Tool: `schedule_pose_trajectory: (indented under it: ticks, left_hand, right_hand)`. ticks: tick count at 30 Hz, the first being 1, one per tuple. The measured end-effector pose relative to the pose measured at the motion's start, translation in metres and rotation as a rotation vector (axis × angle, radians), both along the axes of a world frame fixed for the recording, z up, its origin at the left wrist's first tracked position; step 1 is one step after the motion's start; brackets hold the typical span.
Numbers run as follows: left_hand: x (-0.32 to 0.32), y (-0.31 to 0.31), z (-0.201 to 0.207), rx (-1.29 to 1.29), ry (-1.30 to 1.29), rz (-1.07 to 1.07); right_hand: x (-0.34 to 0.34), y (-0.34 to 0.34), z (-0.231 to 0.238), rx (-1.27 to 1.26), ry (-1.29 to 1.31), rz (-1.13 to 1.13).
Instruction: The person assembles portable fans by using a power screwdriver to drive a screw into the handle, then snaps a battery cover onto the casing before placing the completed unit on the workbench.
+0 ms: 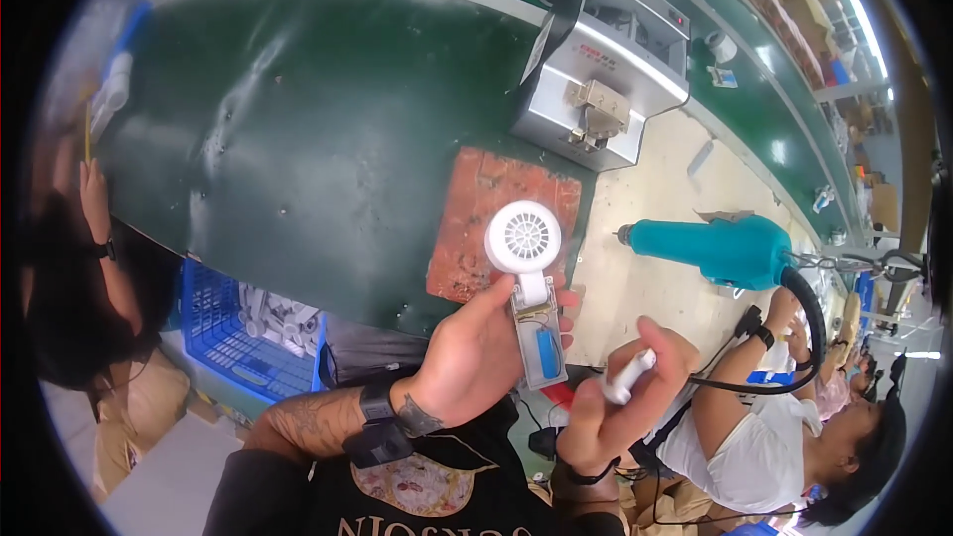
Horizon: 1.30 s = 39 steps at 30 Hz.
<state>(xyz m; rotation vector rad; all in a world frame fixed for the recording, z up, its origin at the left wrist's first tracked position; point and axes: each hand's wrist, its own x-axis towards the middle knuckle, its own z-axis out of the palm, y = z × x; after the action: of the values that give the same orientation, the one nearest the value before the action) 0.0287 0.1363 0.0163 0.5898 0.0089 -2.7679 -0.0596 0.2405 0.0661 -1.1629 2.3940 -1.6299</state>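
Observation:
My left hand is closed round the handle of a white handheld fan. The fan's round slotted head points away from me. Its handle is uncovered, showing a blue battery and some wiring inside. To the right, my right hand has its fingers curled round a small white plastic piece, apart from the fan. Beneath the fan head lies a worn reddish-brown board. A teal electric screwdriver hangs to the right of the fan, its tip pointing left.
A grey box-shaped machine stands at the back of the green table. Below the table's near edge, a blue crate holds several grey-white parts. One person works at left; another in a white shirt sits at right. A black cable hangs beside the screwdriver.

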Motion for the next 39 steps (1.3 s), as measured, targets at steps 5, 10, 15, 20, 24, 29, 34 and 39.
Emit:
schedule_pose_trajectory:
  ticks: [5,10,15,20,24,29,34,39]
  left_hand:
    - [0.000,0.003,0.005,0.011,-0.023,0.005]
    - [0.004,0.002,0.007,0.005,-0.003,-0.015]
    - [0.001,0.003,0.003,-0.012,0.019,0.002]
    - [0.000,0.005,-0.002,-0.038,0.013,0.001]
    - [0.000,0.005,0.000,-0.030,0.007,-0.001]
    - [0.002,0.006,0.001,0.015,0.004,-0.014]
    - [0.004,0.003,0.004,-0.012,0.012,-0.062]
    - [0.004,0.000,0.005,-0.041,0.012,-0.071]
  right_hand:
    - [-0.015,-0.001,-0.001,0.381,0.231,0.259]
    - [-0.004,-0.010,-0.012,0.409,0.276,0.246]
    - [-0.005,-0.014,-0.021,0.393,0.329,0.230]
    - [-0.006,-0.016,-0.022,0.417,0.269,0.216]
    - [-0.007,-0.019,-0.020,0.410,0.249,0.231]
    - [-0.014,-0.011,-0.009,0.455,0.299,0.387]
    - [-0.029,-0.011,-0.010,0.445,0.450,0.505]
    - [-0.035,-0.014,-0.005,0.436,0.560,0.590]
